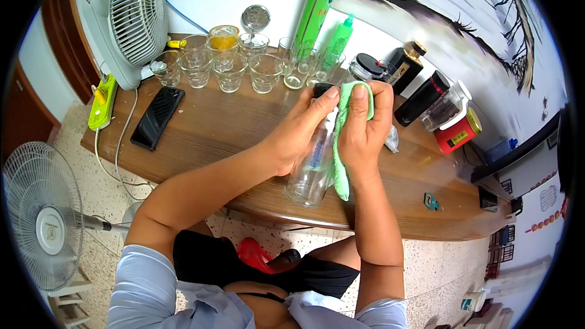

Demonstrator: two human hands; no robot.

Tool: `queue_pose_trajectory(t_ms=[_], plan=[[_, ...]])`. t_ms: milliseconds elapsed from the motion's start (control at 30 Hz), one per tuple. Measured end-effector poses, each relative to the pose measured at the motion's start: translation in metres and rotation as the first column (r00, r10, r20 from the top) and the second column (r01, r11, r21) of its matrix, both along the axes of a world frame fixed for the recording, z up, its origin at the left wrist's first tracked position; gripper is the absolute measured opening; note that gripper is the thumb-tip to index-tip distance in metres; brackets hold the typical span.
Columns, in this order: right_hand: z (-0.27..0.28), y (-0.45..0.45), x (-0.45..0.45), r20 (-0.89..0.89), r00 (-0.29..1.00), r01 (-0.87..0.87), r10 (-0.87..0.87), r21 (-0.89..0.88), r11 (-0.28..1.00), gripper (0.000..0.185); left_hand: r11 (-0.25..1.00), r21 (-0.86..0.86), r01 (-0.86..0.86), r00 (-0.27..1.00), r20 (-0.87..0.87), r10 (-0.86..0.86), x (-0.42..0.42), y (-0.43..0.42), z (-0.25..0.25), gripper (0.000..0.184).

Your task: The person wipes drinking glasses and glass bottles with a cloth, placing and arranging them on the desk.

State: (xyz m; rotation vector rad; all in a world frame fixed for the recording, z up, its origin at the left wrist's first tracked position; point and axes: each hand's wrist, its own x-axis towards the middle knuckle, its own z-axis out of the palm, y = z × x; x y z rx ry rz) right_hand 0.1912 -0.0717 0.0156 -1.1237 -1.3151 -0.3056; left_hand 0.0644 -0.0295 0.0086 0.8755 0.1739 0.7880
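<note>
My left hand (pixel 297 131) is wrapped around a clear bottle (pixel 309 184) with a dark cap, tilted so its base points toward me. Bluish lettering shows on the bottle's side. A light green cloth (pixel 341 173) is gripped in my right hand (pixel 364 128), its thumb pressing the fold near the bottle's neck. The cloth hangs along the bottle's right side. Both hands are above the front half of the brown wooden table (pixel 225 152). Behind them stand several clear drinking glasses (pixel 265 73).
A black phone (pixel 157 119) and a box fan (pixel 131 21) are at left, beside a green power strip (pixel 102 102). Green spray can (pixel 318 6), black flask (pixel 420 97), clear pitcher (pixel 446 106) and red tin (pixel 458 131) line the back and right. A floor fan (pixel 46 219) stands lower left.
</note>
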Motion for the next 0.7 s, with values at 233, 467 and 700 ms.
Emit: queue_pose_trajectory(t_ms=[233, 467, 700], plan=[[-0.006, -0.010, -0.027, 0.219, 0.963, -0.135, 0.157, -0.113, 0.984, 0.011, 0.992, -0.036, -0.121, 0.982, 0.138, 0.125, -0.017, 0.057, 0.001, 0.050], [-0.006, -0.012, -0.035, 0.428, 0.874, -0.205, 0.229, -0.102, 0.973, 0.011, 0.976, -0.078, -0.204, 0.975, 0.076, 0.210, -0.028, 0.055, 0.021, 0.050], [0.001, -0.009, -0.011, 0.150, 0.986, 0.064, -0.068, 0.033, 0.997, 0.016, 0.996, 0.086, 0.036, 0.997, 0.061, -0.042, -0.002, 0.016, -0.008, 0.053]])
